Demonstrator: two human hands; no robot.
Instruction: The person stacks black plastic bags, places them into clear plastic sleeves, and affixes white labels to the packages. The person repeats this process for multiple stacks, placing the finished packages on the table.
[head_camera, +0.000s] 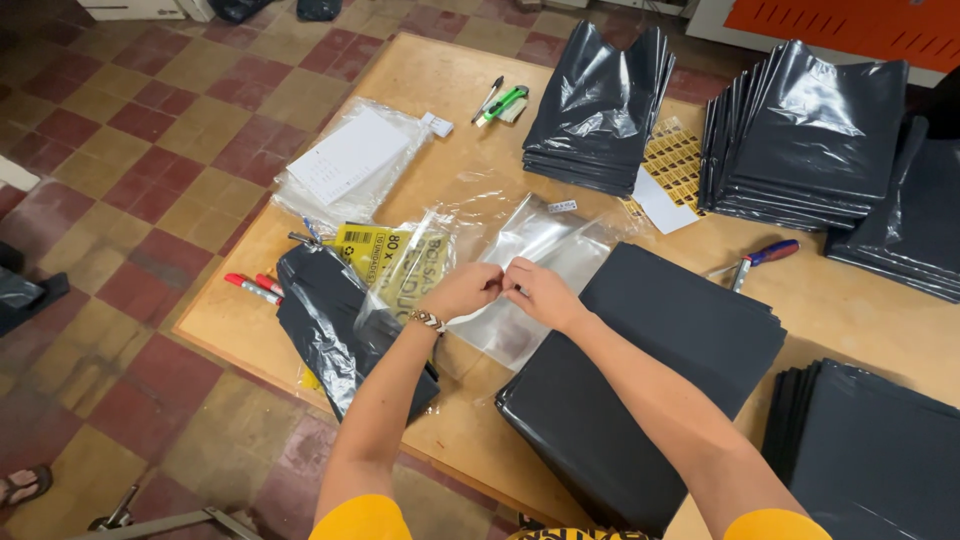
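Clear bag (530, 270) on table (440, 80) — bag stack (650, 370) right, markers (255, 288) left.

A clear plastic bag (530, 270) is laid flat on the wooden table, pinched at its near edge between the fingertips of the left hand (462, 291) and the right hand (541, 292), which are pressed close together. The bag is transparent and glossy, with glare seen across its upper part (a small white label sits near its far corner). Its right edge is overlapped onto a flat stack of black bags (650, 380), lying just beside it. Its left side is bordered by crumpled clear wrapping with yellow printed packs inside.
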